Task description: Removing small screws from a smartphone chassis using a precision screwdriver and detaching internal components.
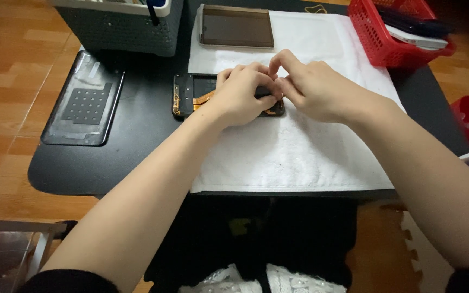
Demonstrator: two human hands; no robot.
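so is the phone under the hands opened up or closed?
Opened up. The phone on the white towel shows exposed internals and an orange flex cable; both hands cover the rest.

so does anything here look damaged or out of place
The opened phone under the left hand and right hand lies half off the white towel, its orange ribbon cable bared. A loose back panel lies apart at the left. Nothing spilled.
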